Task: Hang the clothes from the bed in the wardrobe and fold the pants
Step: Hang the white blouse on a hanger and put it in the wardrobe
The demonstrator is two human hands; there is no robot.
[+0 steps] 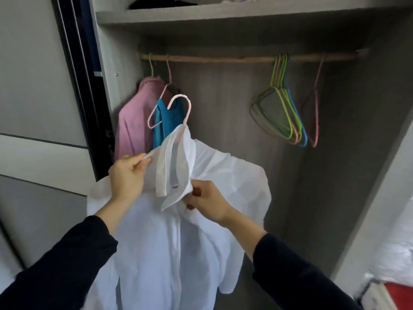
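A white shirt hangs from a pink hanger that I hold up in front of the open wardrobe. The hanger's hook sticks up out of the collar, well below the wooden rail. My left hand pinches the left side of the collar. My right hand pinches the front of the shirt just under the collar tip. The shirt's body drapes down between my dark sleeves.
On the rail's left end hang a pink garment and a blue top. Several empty coloured hangers hang at the rail's right. A shelf runs above. White bedding and something red lie at the lower right.
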